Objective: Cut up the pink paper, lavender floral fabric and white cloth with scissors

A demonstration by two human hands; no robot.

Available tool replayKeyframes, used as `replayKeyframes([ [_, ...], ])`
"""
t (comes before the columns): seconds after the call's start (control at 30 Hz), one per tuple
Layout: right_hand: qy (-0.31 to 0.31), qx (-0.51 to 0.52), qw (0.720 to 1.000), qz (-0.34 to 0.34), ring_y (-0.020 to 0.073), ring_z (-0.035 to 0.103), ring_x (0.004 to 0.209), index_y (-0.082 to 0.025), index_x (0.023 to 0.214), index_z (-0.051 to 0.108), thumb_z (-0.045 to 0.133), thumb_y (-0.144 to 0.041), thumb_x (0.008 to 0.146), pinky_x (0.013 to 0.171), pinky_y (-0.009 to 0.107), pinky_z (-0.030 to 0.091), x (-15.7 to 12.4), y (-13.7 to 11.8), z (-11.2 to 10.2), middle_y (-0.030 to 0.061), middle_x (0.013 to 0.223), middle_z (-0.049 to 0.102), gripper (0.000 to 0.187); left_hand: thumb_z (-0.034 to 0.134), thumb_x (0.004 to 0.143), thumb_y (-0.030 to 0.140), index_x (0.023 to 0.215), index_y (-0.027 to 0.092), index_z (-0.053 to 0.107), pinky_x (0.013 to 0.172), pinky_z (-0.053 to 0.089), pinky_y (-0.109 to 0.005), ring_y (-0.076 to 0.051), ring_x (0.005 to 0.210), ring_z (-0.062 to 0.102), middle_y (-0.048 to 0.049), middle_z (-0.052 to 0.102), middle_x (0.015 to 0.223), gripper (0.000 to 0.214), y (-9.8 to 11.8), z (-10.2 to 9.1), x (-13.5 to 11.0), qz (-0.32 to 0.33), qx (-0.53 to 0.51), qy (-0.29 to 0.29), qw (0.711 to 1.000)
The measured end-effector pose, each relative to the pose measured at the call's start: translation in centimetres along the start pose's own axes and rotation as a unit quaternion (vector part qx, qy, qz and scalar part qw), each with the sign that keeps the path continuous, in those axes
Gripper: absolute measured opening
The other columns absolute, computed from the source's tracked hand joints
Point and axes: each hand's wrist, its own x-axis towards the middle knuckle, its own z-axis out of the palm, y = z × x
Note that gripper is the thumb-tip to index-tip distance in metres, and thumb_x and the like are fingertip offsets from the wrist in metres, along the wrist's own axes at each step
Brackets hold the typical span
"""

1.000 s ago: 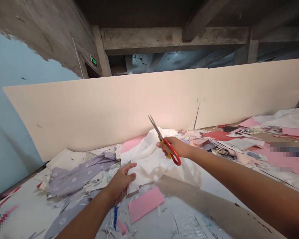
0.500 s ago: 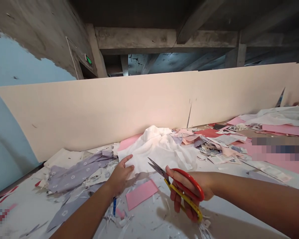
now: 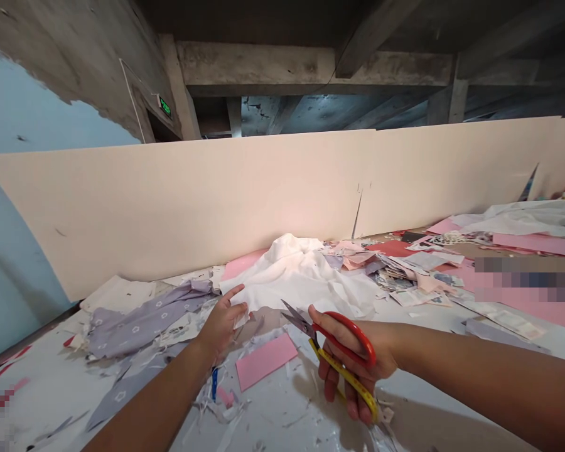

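A crumpled white cloth [image 3: 294, 276] lies in a heap in the middle of the table. My left hand [image 3: 223, 323] pinches its near left edge between thumb and fingers. In my right hand [image 3: 346, 358] is a pair of scissors [image 3: 346, 336] with one red handle and one yellow-wrapped handle. The blades are slightly apart and point up and left, close to the cloth's near edge. Between my two hands a pink rectangular piece [image 3: 267, 361] lies flat on the white table [image 3: 282, 420]. Some fingers of my left hand are hidden behind the hand.
Purple flowered fabric [image 3: 150, 320] lies to the left. Mixed scraps [image 3: 400, 276] and pink sheets are piled on the right. A tall pale board [image 3: 216, 207] stands along the back. A small blue object [image 3: 215, 383] lies beside my left wrist among thin strips.
The view has shifted slightly. My left hand has drawn the cloth's edge a little up, and the scissors have moved slightly left relative to the cloth.
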Motion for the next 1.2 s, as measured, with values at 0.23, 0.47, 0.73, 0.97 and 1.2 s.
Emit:
replayKeyframes([
  [0.23, 0.029, 0.055, 0.998, 0.017, 0.0239, 0.058, 0.050, -0.005, 0.093, 0.043, -0.008, -0.080, 0.060, 0.040, 0.035, 0.043, 2.3, -1.5, 0.0, 0.0134, 0.069, 0.054, 0.097, 0.066, 0.061, 0.020, 0.122, 0.026, 0.040, 0.053, 0.046, -0.023, -0.013, 0.065, 0.058, 0.0031, 0.054, 0.067, 0.066, 0.3, 0.0, -0.2, -0.011, -0.009, 0.018, 1.000],
  [0.47, 0.052, 0.078, 0.996, 0.009, 0.0206, 0.053, 0.042, -0.005, 0.096, 0.038, -0.005, -0.079, 0.062, 0.038, 0.033, 0.041, 3.0, -1.6, 0.2, 0.0108, 0.065, 0.052, 0.092, 0.064, 0.062, 0.018, 0.123, 0.026, 0.037, 0.045, 0.044, -0.020, -0.011, 0.057, 0.056, 0.0040, 0.053, 0.064, 0.067, 0.0, 0.1, -0.4, -0.018, -0.014, 0.016, 1.000],
  [0.73, 0.068, 0.076, 0.995, 0.010, 0.0201, 0.052, 0.039, -0.009, 0.092, 0.037, -0.008, -0.076, 0.064, 0.035, 0.031, 0.039, 3.5, -1.6, 0.4, 0.0085, 0.060, 0.051, 0.086, 0.061, 0.065, 0.016, 0.122, 0.027, 0.038, 0.045, 0.045, -0.021, -0.011, 0.053, 0.056, 0.0058, 0.052, 0.060, 0.063, -0.3, 0.0, -0.5, -0.030, -0.009, 0.022, 0.999],
  [0.97, 0.096, 0.068, 0.993, 0.011, 0.0187, 0.052, 0.039, -0.008, 0.091, 0.039, -0.005, -0.073, 0.070, 0.041, 0.032, 0.042, 3.3, -1.8, 0.9, 0.0085, 0.059, 0.052, 0.081, 0.057, 0.064, 0.012, 0.119, 0.024, 0.039, 0.048, 0.046, -0.022, -0.010, 0.054, 0.056, 0.0036, 0.057, 0.064, 0.059, -0.8, -0.1, -0.2, -0.027, -0.027, 0.014, 0.999],
  [1.2, 0.075, 0.035, 0.996, 0.024, 0.0211, 0.054, 0.040, -0.005, 0.096, 0.039, -0.007, -0.072, 0.070, 0.039, 0.033, 0.041, 2.9, -1.9, 1.5, 0.0091, 0.059, 0.052, 0.085, 0.061, 0.064, 0.017, 0.119, 0.026, 0.038, 0.045, 0.046, -0.023, -0.012, 0.054, 0.056, 0.0034, 0.057, 0.065, 0.061, -1.7, -1.1, 0.5, -0.017, -0.019, -0.023, 0.999],
])
